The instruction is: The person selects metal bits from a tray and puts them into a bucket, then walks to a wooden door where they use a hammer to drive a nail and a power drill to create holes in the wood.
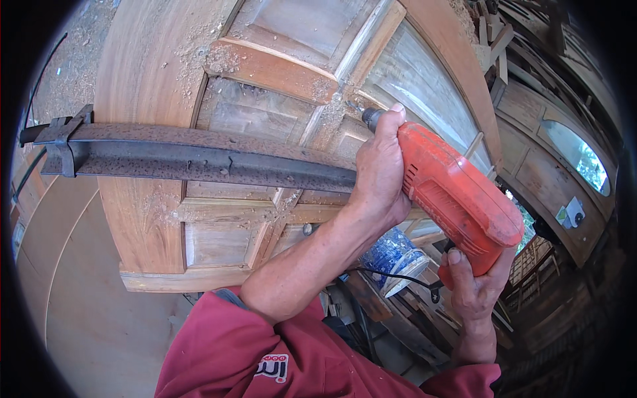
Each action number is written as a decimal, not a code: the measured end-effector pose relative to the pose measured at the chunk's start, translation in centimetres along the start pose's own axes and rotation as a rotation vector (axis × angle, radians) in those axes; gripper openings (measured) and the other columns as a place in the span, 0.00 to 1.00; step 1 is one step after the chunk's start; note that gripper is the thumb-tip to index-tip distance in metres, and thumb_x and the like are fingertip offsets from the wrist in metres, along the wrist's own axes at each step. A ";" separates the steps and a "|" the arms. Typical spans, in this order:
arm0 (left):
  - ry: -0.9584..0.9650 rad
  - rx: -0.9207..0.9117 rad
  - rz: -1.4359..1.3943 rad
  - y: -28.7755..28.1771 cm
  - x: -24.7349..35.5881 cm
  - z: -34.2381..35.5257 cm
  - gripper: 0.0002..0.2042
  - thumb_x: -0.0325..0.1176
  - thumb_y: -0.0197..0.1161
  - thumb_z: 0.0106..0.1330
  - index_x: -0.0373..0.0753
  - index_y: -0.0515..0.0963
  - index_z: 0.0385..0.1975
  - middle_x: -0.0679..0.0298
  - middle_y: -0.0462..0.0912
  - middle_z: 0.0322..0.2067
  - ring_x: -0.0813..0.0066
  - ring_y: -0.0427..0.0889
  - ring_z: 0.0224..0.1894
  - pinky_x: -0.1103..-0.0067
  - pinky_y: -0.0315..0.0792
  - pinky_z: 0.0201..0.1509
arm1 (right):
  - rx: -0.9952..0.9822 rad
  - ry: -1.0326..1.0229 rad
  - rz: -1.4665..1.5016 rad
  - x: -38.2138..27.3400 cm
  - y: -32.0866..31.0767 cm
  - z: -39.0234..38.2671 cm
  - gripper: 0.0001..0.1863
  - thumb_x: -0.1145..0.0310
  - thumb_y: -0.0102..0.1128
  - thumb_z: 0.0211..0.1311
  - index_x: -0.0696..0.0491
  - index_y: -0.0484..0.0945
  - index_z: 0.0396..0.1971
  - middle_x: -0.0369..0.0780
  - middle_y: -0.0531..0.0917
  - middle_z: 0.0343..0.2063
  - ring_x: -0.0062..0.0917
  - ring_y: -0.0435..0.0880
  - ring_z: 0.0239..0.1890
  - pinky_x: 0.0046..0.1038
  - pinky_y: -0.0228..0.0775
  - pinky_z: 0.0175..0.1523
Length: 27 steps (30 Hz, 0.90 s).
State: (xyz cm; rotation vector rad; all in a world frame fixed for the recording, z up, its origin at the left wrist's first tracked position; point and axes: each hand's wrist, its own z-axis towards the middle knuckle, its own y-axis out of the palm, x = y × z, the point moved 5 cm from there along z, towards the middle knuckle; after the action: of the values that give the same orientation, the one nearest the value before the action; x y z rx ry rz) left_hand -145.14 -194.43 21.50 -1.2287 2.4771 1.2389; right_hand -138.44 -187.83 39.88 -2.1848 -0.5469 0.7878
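A red electric drill [458, 189] is held in both my hands, tilted with its chuck [373, 118] up and to the left. My right hand [474, 285] wraps round its rear handle. Behind the chuck my left hand [383, 159] grips the front of the body, thumb on top. The drill bit [353, 106] points at a joint between the rails of a wooden panel door [142, 79]; whether its tip touches the wood I cannot tell. Sawdust and shavings lie round that joint. A long rusty steel bar clamp [219, 156] crosses the door, passing behind my left wrist.
A paint-splashed blue bucket [391, 255] stands below the door, near the drill's black cord [391, 274]. Wood scraps [501, 43] are piled at the far right. Another door with an oval glass [577, 156] leans at the right. Curved boards [73, 259] stand at the left.
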 end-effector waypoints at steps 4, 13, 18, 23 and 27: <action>0.019 0.026 -0.015 0.2 -0.2 0.3 0.26 0.52 0.46 0.72 0.30 0.76 0.34 0.54 0.82 0.28 0.65 0.84 0.31 0.68 0.80 0.42 | 0.006 0.010 0.060 0.1 0.2 0.0 0.40 0.72 0.64 0.59 0.64 0.51 0.67 0.48 0.68 0.59 0.31 0.71 0.59 0.32 0.64 0.63; 0.042 0.027 0.028 0.0 -0.3 -0.1 0.26 0.52 0.45 0.73 0.30 0.76 0.35 0.55 0.82 0.28 0.66 0.84 0.30 0.70 0.80 0.40 | 0.019 0.013 0.143 0.6 0.3 -0.6 0.42 0.76 0.63 0.59 0.63 0.48 0.68 0.47 0.69 0.59 0.29 0.74 0.56 0.30 0.68 0.58; 0.020 0.032 0.016 -0.1 -0.1 0.0 0.26 0.52 0.45 0.73 0.30 0.77 0.35 0.54 0.82 0.28 0.66 0.84 0.31 0.69 0.81 0.41 | 0.013 0.013 0.116 0.4 0.4 -0.4 0.41 0.78 0.62 0.59 0.63 0.49 0.68 0.47 0.69 0.58 0.27 0.75 0.54 0.28 0.70 0.55; 0.012 0.023 0.001 -0.1 -0.1 -0.1 0.26 0.51 0.44 0.73 0.30 0.76 0.34 0.54 0.82 0.28 0.65 0.84 0.31 0.69 0.81 0.41 | 0.003 0.052 0.118 0.0 0.5 -0.2 0.40 0.78 0.62 0.59 0.63 0.49 0.68 0.47 0.69 0.58 0.29 0.74 0.55 0.30 0.67 0.59; 0.003 0.034 -0.009 -0.1 0.1 0.0 0.26 0.51 0.44 0.73 0.29 0.76 0.34 0.53 0.82 0.28 0.64 0.84 0.31 0.68 0.81 0.41 | 0.003 -0.038 0.000 -0.5 0.2 0.0 0.40 0.78 0.62 0.59 0.64 0.49 0.67 0.48 0.70 0.57 0.31 0.73 0.56 0.32 0.65 0.62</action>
State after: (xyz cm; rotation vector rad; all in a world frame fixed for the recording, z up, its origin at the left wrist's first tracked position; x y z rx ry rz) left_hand -145.08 -194.55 21.40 -1.2335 2.4813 1.1879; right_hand -138.78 -188.28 39.92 -2.1703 -0.5646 0.8310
